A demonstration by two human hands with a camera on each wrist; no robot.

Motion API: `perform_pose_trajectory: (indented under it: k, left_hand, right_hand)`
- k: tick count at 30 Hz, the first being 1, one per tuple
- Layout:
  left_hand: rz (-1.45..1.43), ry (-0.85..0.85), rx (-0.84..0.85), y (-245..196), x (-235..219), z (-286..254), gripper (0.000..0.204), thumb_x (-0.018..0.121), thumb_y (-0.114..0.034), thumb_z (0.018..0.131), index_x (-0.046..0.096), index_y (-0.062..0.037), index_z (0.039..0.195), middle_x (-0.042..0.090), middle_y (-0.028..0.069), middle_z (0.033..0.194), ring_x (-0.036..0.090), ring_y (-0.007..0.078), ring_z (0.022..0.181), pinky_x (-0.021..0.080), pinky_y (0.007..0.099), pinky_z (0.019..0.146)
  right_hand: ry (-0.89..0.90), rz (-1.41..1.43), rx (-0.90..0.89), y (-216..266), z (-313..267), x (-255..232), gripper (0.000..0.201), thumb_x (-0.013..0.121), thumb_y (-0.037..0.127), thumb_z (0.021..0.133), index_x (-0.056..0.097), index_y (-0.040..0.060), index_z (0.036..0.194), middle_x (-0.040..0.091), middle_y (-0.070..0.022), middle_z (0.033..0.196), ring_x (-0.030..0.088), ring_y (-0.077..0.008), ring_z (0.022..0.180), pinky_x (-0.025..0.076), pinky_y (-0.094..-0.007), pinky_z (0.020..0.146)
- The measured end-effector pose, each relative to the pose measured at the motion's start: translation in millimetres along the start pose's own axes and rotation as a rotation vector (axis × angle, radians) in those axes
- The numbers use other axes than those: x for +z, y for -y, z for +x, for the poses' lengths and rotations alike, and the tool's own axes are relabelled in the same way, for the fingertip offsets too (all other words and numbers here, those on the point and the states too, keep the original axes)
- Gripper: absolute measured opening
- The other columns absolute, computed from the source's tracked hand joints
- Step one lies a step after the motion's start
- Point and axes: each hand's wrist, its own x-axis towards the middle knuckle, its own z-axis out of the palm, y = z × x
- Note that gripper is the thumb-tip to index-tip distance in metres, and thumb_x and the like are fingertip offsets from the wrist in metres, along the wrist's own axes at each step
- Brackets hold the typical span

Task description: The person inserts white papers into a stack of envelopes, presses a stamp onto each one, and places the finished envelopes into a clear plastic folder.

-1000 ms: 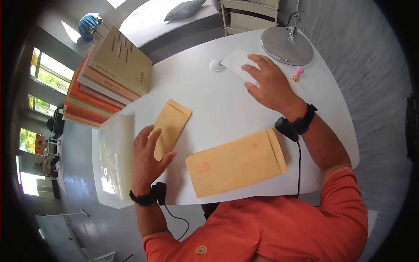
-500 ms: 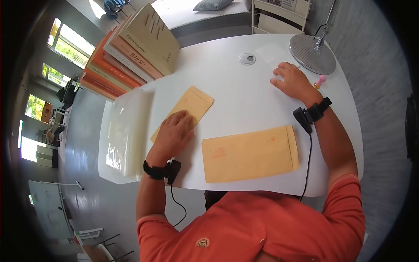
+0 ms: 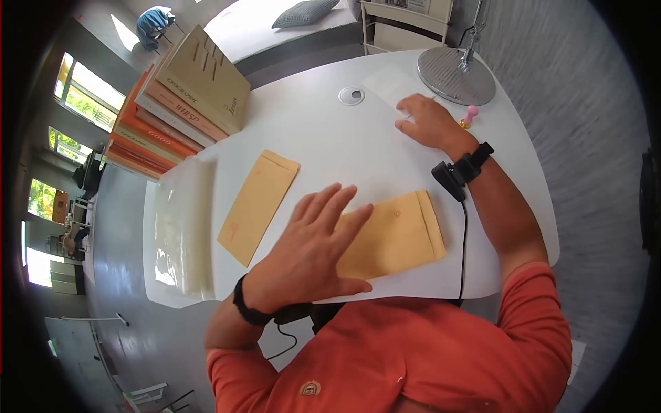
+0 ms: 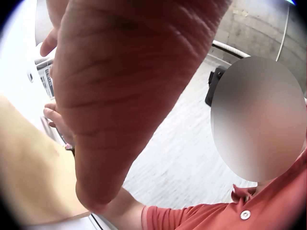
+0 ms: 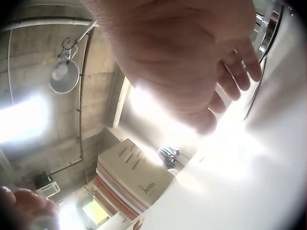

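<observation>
My left hand (image 3: 306,251) hovers with fingers spread over the left part of the larger tan envelope (image 3: 392,241), hiding that end of it. A smaller-looking tan envelope (image 3: 258,203) lies slanted to the left of that hand. In the left wrist view the left palm (image 4: 124,86) fills the middle, with tan paper (image 4: 33,167) below it. At the back right, my right hand (image 3: 434,124) is low over the table, fingers loosely bent, beside a pale translucent sheet (image 3: 385,84). The right wrist view shows its fingertips close over the white surface.
A row of upright books (image 3: 200,89) stands at the back left, and a clear plastic-wrapped stack (image 3: 182,230) lies before it. A lamp base (image 3: 456,76) and a pink-handled stamp (image 3: 471,115) stand at the right. A round cable hole cover (image 3: 352,96) sits in the tabletop (image 3: 310,117).
My left hand has left the slanted envelope and moved right, over the larger one. The right hand has drawn back from over the pale sheet and stays near it. The head view has shifted.
</observation>
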Motion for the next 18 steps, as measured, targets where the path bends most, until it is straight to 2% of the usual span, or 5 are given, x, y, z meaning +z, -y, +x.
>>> perform_pose_trajectory:
  k: [1,5,11,13,18]
  left_hand:
    - [-0.012,0.052,0.03,0,8,5,0.101,0.088,-0.047,0.065,0.045,-0.0006,0.144,0.044,0.0227,0.148,0.044,0.0417,0.136,0.035,0.048,0.114]
    - [-0.079,0.208,-0.057,6,30,12,0.101,0.088,-0.044,0.065,0.043,-0.0014,0.145,0.043,0.0234,0.147,0.045,0.0414,0.133,0.035,0.0479,0.114]
    - [-0.096,0.144,-0.1,-4,32,11,0.103,0.09,-0.041,0.063,0.042,0.0012,0.144,0.043,0.0251,0.146,0.047,0.0427,0.132,0.039,0.048,0.112]
    - [-0.106,0.151,-0.067,-2,36,12,0.105,0.09,-0.041,0.062,0.042,0.0027,0.144,0.043,0.0253,0.146,0.047,0.0429,0.132,0.039,0.0482,0.111]
    - [-0.148,0.158,-0.063,0,37,11,0.107,0.091,-0.039,0.061,0.041,0.0062,0.143,0.043,0.0256,0.146,0.046,0.0434,0.133,0.04,0.0485,0.111]
  right_hand:
    - [0.133,-0.062,0.006,3,-3,-2,0.033,0.069,0.023,0.087,0.068,-0.0013,0.109,0.065,-0.0187,0.118,0.061,-0.0349,0.111,0.049,-0.0391,0.097]
    - [0.063,0.041,0.071,10,-10,-11,0.034,0.068,0.023,0.087,0.067,-0.0012,0.112,0.064,-0.0183,0.121,0.061,-0.0334,0.113,0.048,-0.0384,0.098]
    - [-0.008,0.255,0.029,26,-21,-41,0.037,0.069,0.028,0.086,0.069,0.0001,0.11,0.067,-0.0181,0.117,0.065,-0.033,0.107,0.051,-0.0398,0.094]
    - [0.07,0.323,0.057,35,-22,-54,0.033,0.068,0.025,0.09,0.067,0.0017,0.113,0.065,-0.0099,0.122,0.063,-0.0226,0.109,0.051,-0.0361,0.093]
    - [0.085,0.287,0.053,47,-23,-64,0.03,0.067,0.024,0.092,0.068,0.0018,0.112,0.066,-0.0091,0.121,0.063,-0.0206,0.107,0.051,-0.0346,0.091]
